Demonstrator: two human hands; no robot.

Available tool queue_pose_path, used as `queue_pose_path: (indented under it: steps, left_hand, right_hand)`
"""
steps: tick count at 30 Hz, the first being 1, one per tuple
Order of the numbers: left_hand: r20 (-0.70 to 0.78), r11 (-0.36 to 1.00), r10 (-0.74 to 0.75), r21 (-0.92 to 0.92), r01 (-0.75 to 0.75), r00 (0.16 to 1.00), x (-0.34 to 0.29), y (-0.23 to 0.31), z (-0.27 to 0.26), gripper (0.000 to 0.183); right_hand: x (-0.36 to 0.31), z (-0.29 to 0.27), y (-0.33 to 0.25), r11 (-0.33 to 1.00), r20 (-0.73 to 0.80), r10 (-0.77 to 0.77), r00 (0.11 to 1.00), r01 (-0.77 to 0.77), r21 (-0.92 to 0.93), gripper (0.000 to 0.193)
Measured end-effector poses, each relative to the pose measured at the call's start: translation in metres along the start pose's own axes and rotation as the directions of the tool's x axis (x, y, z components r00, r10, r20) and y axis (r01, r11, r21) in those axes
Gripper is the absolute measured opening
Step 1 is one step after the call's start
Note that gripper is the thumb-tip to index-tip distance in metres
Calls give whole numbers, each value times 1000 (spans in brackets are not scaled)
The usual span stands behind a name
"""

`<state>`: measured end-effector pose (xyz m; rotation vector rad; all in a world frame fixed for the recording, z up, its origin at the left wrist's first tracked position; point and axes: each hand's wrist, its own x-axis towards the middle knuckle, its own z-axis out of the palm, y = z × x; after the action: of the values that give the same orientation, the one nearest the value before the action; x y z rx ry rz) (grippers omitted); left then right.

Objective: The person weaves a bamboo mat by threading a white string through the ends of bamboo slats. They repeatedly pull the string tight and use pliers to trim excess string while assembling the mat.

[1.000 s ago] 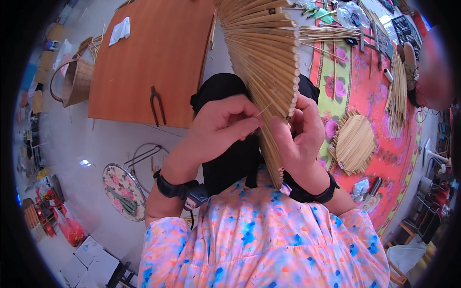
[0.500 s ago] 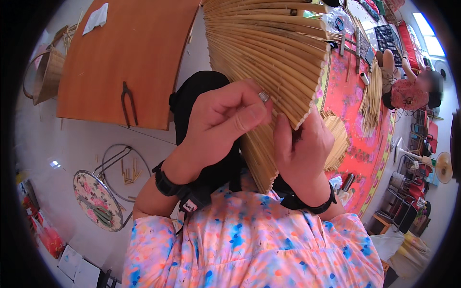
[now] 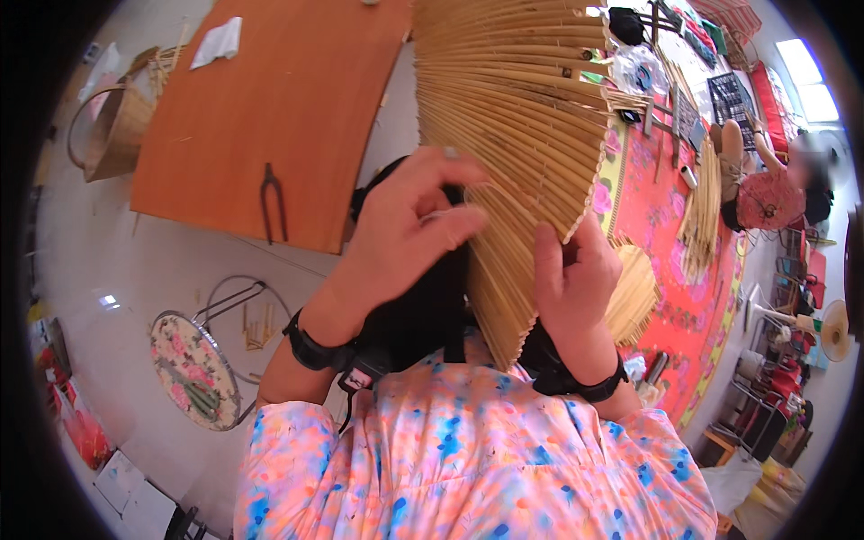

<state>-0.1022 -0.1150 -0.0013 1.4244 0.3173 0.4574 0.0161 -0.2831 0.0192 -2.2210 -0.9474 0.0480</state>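
A long mat of slender yellow-brown cane strips (image 3: 517, 121) lies across my lap and runs away from me, its right edge bound in a scalloped line of stitches. My right hand (image 3: 580, 274) grips that bound edge, thumb on top and fingers curled underneath. Over the mat's left side is my left hand (image 3: 405, 229), its thumb and fingers bent toward each other. A thin pale strand seems to pass by its fingers, but what they pinch is too small to make out. Black straps circle both wrists.
At the left stands an orange-brown board (image 3: 279, 108) bearing dark tongs (image 3: 273, 202) and a white cloth (image 3: 216, 42). A flowered round stool (image 3: 193, 369) and a basket (image 3: 117, 130) are beyond. Right, a red floral mat (image 3: 670, 261) carries cane bundles (image 3: 700, 211); another person (image 3: 769, 198) sits there.
My left hand has drawn back to the left, away from my right hand and the mat's bound edge. My right hand keeps hold of the edge. The whole view has shifted slightly.
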Motion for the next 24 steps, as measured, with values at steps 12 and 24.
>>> queue_pose_path:
  steps: [12,24]
  left_hand:
    - [-7,747,18,-664,-18,1000,-41,69,-14,54]
    - [-147,824,200,-510,-247,969,-39,109,14,45]
  right_hand:
    - [-11,-27,-22,768,269,-550,791,352,535,28]
    - [-15,-11,-42,666,495,-377,783,-142,732,28]
